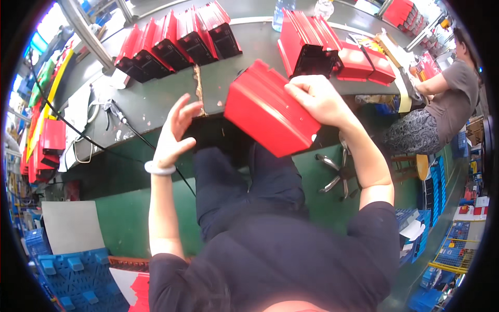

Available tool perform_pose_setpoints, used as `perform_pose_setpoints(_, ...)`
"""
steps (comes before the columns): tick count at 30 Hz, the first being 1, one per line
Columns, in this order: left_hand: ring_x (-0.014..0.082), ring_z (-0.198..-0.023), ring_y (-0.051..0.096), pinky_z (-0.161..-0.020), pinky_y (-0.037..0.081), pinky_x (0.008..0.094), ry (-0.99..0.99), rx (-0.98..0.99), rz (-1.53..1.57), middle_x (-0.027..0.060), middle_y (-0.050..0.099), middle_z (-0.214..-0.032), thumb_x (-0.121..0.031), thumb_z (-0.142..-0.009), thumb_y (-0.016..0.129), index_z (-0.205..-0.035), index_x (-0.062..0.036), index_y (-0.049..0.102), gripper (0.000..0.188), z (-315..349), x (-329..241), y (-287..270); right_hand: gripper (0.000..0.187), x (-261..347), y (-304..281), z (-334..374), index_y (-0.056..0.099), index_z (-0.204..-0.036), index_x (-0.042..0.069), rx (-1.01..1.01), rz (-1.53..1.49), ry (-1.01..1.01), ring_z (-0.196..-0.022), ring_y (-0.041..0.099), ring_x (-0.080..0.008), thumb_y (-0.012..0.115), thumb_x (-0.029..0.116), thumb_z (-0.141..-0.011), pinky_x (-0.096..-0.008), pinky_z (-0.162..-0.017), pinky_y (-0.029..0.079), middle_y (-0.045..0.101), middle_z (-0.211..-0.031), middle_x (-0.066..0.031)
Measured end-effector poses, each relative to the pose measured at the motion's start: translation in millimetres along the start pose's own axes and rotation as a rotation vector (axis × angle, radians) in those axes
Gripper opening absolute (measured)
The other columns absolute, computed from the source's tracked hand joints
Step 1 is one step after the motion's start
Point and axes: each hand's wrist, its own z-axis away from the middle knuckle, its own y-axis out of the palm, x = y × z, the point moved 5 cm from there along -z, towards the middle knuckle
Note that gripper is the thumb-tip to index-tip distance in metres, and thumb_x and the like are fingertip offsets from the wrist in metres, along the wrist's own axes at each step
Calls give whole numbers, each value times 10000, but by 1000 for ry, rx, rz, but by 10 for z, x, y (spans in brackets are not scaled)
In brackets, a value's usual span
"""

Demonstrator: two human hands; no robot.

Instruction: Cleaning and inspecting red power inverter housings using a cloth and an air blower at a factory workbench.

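A red ribbed metal housing (270, 109) hangs tilted over my lap, just in front of the workbench edge. My right hand (318, 99) grips it by its upper right end, thumb on the near face. To the left, my left hand (176, 130) is raised with its fingers apart, touching nothing, a white band on its wrist. Beyond it on the bench stands a row of several similar red housings (171, 39) with black ends. Behind my right hand, more red housings (307, 39) stand close together.
The dark green workbench (150, 104) crosses in front of me, with a black cable (127, 122) over its left part. A clear bottle (283, 13) stands at the back. At the right a co-worker (442, 99) sits at the bench. A swivel chair base (335, 174) and blue pallet (78, 275) are nearby.
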Motion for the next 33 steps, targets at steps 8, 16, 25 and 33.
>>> perform_pose_setpoints(8, 199, -1118, 551, -994, 390, 315, -129, -71, 62, 112, 568, -1226, -234, -743, 732, -1338, -25, 420, 703, 429, 340, 241, 348, -448, -343, -975, 649, -795, -1, -177, 605, -92, -871, 609, -327, 470, 280, -893, -411, -810, 456, 647, -816, -175)
perform_pose_setpoints(16, 225, -1115, 561, -1006, 407, 345, -141, -111, 104, 150, 592, -1171, -22, -801, 631, -1311, -14, 451, 541, 752, 440, 131, 324, -659, -254, -1890, 679, -806, 21, 50, 1012, -2, -845, 639, -344, 467, 266, -828, -441, -763, 498, 657, -865, -210)
perform_pose_setpoints(25, 197, -1061, 584, -926, 424, 294, -220, -226, 163, 132, 617, -1146, -87, -858, 609, -1290, -28, 487, 452, 945, 598, 59, 284, -456, -425, -2206, 672, -833, 76, -60, 1205, 62, -795, 655, -305, 556, 334, -802, -410, -698, 524, 670, -828, -139)
perform_pose_setpoints(33, 197, -1058, 588, -935, 428, 295, -262, -281, 218, 132, 621, -1142, -54, -864, 588, -1261, -9, 502, 409, 1088, 689, 176, 471, -119, 144, -2895, 682, -938, 34, -26, 834, -1, -970, 619, -330, 481, 454, -870, -413, -860, 477, 650, -1009, -196)
